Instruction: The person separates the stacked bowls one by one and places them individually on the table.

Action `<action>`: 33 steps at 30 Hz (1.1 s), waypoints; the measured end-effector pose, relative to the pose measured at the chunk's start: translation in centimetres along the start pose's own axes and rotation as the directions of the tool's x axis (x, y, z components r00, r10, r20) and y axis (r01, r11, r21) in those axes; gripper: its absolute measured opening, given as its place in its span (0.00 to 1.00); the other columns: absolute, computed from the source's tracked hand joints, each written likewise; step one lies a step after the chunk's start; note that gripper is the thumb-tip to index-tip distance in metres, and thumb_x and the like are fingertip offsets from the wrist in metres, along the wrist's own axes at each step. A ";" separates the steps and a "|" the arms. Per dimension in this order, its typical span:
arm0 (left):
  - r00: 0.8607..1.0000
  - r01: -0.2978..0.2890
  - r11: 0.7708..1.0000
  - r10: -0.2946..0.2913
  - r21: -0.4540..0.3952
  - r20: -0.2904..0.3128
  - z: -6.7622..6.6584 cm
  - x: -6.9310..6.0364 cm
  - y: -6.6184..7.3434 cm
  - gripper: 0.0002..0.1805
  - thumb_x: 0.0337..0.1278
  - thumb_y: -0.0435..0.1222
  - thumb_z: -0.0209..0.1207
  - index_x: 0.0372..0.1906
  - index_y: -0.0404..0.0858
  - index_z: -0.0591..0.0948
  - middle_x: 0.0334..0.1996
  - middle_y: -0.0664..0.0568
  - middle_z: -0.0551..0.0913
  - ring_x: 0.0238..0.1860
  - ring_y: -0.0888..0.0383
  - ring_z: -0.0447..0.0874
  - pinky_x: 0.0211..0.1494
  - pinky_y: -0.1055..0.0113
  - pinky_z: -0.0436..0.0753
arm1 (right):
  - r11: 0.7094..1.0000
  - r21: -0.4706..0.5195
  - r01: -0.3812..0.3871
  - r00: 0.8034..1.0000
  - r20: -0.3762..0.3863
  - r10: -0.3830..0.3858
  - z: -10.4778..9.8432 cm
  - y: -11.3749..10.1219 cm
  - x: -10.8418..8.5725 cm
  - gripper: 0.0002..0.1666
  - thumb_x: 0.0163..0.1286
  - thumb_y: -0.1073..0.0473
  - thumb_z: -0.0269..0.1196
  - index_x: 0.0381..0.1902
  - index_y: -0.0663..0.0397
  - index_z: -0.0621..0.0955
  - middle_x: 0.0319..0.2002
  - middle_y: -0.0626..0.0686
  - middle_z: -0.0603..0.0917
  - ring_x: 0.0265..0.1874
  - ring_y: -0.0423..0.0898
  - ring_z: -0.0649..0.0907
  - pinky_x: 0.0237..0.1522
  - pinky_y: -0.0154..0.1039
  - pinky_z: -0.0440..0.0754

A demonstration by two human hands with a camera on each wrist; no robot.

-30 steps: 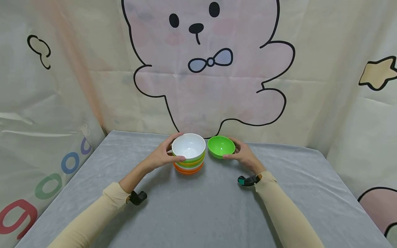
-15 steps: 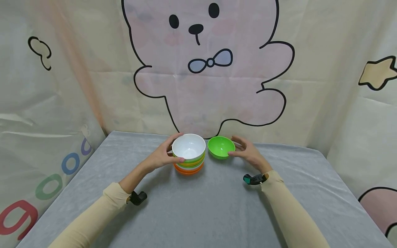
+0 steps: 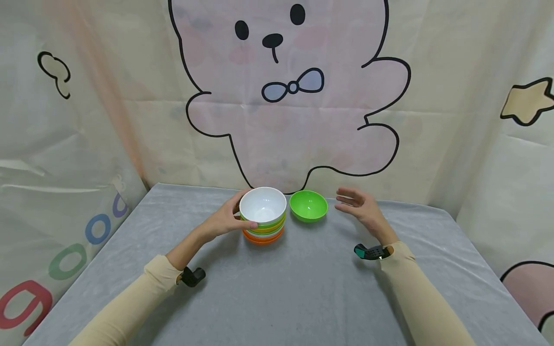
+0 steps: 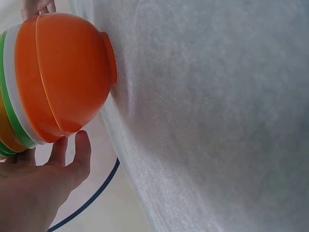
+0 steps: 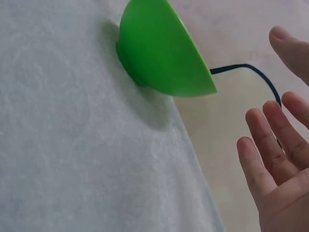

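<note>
At far left hangs a pale printed curtain (image 3: 82, 158), marked with coloured ring shapes along its lower part. A beige left sleeve (image 3: 130, 298) crosses the grey cloth (image 3: 277, 293) and ends at a black wrist device (image 3: 192, 277). The left hand (image 3: 226, 217) grasps the side of the bowl stack (image 3: 265, 230), thumb at the front just below the top rim, fingers round the far side. The stack stands upright near the back edge of the cloth; from the top down it shows white, green, yellow, green, white and two orange bowls, the lowest with its foot on the cloth. Behind it is a backdrop (image 3: 294, 137) printed with a pink bear in a blue bow tie. Just right of the stack, a single green bowl (image 3: 308, 207) rests upright on the cloth, mouth up. Further right, the right hand (image 3: 361, 209) is released and holds nothing; its fingers are extended, near the green bowl but not touching it. A second black wrist device (image 3: 368, 252) and a beige right sleeve (image 3: 426, 298) follow. A printed yellow star (image 3: 527, 102) closes the right side.
</note>
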State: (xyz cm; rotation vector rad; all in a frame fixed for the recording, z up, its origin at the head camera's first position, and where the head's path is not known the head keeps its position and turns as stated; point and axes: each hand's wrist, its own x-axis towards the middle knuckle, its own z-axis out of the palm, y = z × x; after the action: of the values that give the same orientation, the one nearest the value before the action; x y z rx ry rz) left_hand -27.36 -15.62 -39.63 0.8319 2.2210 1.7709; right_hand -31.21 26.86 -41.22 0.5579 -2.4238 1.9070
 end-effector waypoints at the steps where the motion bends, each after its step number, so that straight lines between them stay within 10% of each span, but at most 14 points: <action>1: 1.000 -0.001 1.000 0.001 -0.002 0.003 0.0 0.0 0.0 0.48 0.54 0.37 0.75 0.77 0.46 0.61 0.69 0.49 0.68 0.66 0.46 0.69 0.66 0.41 0.70 | 1.000 -0.003 0.003 1.000 -0.004 -0.003 0.0 -0.1 -0.1 0.38 0.68 0.61 0.71 0.70 0.69 0.70 0.68 0.69 0.70 0.66 0.62 0.74 0.54 0.34 0.79; 33: 1.000 0.030 1.000 -0.030 0.007 -0.006 0.1 -0.2 0.2 0.49 0.55 0.37 0.74 0.79 0.45 0.59 0.70 0.48 0.67 0.67 0.46 0.68 0.67 0.42 0.69 | 0.998 -0.025 0.063 0.996 0.072 -0.061 0.8 -1.9 -1.8 0.30 0.71 0.61 0.68 0.66 0.68 0.74 0.61 0.66 0.78 0.57 0.63 0.81 0.54 0.38 0.81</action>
State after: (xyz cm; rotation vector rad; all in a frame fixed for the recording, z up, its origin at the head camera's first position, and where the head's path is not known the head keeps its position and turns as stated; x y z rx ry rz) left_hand -27.12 -15.59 -39.47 0.7913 2.2331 1.7549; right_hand -28.79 26.21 -40.06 0.7033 -2.4401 1.8589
